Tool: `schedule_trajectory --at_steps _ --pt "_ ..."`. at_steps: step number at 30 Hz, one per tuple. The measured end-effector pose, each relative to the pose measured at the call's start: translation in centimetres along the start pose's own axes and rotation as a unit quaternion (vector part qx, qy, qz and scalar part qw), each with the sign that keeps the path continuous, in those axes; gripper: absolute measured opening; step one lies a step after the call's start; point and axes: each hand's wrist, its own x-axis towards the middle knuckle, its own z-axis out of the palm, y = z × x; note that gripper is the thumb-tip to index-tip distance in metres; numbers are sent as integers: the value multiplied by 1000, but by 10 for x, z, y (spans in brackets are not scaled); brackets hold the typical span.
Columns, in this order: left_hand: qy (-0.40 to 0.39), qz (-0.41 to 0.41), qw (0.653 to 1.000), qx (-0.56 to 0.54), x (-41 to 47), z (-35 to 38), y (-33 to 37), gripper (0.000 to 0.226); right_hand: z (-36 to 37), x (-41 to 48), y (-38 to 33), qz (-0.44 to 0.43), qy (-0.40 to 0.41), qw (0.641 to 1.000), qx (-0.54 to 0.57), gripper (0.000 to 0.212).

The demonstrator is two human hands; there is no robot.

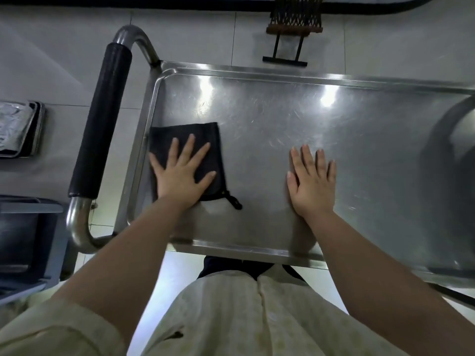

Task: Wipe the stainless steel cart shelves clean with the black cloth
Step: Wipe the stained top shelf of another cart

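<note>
Steel cart shelf (295, 119), black cloth (164, 140) under flat left hand (181, 173)

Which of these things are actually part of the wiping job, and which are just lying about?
Part of the job:
black cloth, pressed flat under the left hand
cart shelf, steel
right hand, resting flat on the shelf

Lying about:
metal trays, on the floor at left
woven stand, beyond the cart
dark bin, lower left
</note>
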Motion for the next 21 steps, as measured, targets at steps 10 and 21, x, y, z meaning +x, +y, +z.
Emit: schedule_trajectory --at_steps 10,21 --pt "-17 51 998 13 -2 3 54 72 2 -2 -5 0 10 1000 -3 59" --pt "-16 96 995 31 -50 15 82 74 1 0 2 -8 -12 1000 -22 56"
